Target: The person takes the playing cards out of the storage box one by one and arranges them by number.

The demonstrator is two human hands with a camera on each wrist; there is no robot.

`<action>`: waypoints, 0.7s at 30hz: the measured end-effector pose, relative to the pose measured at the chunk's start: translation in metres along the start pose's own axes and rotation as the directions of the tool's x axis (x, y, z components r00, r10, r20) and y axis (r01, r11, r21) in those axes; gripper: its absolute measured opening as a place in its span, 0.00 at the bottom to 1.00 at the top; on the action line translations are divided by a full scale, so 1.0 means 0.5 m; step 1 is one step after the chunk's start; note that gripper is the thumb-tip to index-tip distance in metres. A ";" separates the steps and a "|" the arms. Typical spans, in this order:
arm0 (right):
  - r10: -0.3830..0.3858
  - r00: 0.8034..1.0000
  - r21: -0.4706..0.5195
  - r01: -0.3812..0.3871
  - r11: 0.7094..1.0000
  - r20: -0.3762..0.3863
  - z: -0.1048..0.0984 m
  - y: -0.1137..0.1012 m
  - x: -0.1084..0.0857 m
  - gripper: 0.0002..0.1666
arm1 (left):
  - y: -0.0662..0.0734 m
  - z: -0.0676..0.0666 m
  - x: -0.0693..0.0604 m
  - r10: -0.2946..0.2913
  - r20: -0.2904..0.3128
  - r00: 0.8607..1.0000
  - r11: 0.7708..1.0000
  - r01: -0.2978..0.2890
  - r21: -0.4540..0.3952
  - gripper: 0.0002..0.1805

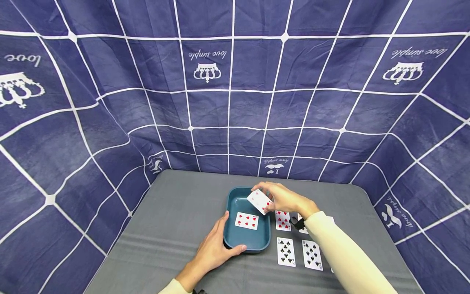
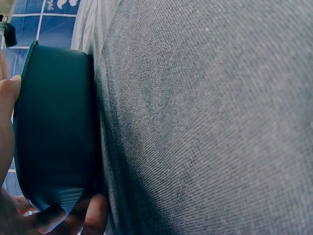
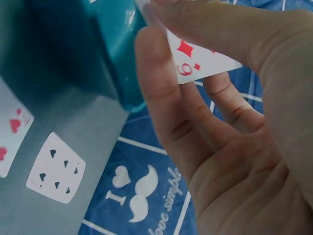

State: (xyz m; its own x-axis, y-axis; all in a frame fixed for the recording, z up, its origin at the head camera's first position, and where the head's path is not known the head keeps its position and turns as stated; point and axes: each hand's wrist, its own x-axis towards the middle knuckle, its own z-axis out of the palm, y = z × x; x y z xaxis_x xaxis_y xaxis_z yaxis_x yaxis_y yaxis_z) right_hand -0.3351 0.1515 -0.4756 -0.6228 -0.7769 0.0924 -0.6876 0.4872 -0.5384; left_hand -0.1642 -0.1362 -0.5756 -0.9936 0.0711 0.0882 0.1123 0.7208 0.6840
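A blue-green plastic tray (image 1: 247, 243) stands on the grey cloth, with a six of hearts (image 1: 246, 221) face up inside. My left hand (image 1: 216, 245) grips the tray's near left corner, fingers along the left side and thumb at the front rim. In the left wrist view the tray's outer wall (image 2: 58, 117) fills the space between thumb and fingers. Over the tray's far right part, my right hand (image 1: 284, 198) pinches a diamonds playing card (image 1: 259, 201) between thumb and fingers. The card is tilted, and the fingers partly cover it.
Right of the tray lie face-up cards: a red hearts card (image 1: 283, 221), a clubs card (image 1: 286, 252) and a spades card (image 1: 312, 255). Others are partly hidden under the right forearm. A blue patterned curtain (image 1: 257, 106) surrounds the grey table (image 1: 176, 212).
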 end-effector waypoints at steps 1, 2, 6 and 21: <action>0.007 1.000 0.001 -0.007 1.000 -0.008 -0.001 0.003 -0.006 0.47 | 0.000 0.000 0.000 -0.002 0.001 1.000 1.000 0.002 0.000 0.73; 0.013 1.000 0.010 -0.013 1.000 -0.016 -0.002 0.007 -0.012 0.48 | 0.000 0.000 0.000 -0.003 0.002 1.000 1.000 0.003 0.000 0.73; 0.051 0.997 0.034 -0.049 0.998 -0.052 -0.009 0.025 -0.037 0.50 | -0.001 0.001 0.000 -0.005 0.003 1.000 1.000 0.005 0.000 0.73; 0.219 0.954 0.156 -0.189 0.970 -0.205 -0.038 0.134 -0.123 0.46 | -0.003 0.000 -0.001 -0.002 0.004 1.000 1.000 0.002 -0.012 0.74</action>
State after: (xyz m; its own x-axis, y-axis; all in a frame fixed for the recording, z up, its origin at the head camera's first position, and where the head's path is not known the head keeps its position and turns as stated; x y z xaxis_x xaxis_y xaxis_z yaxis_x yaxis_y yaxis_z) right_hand -0.3499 0.2392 -0.5013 -0.8212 -0.5526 0.1421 -0.4908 0.5572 -0.6698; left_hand -0.1636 -0.1371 -0.5768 -0.9938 0.0722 0.0840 0.1103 0.7127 0.6928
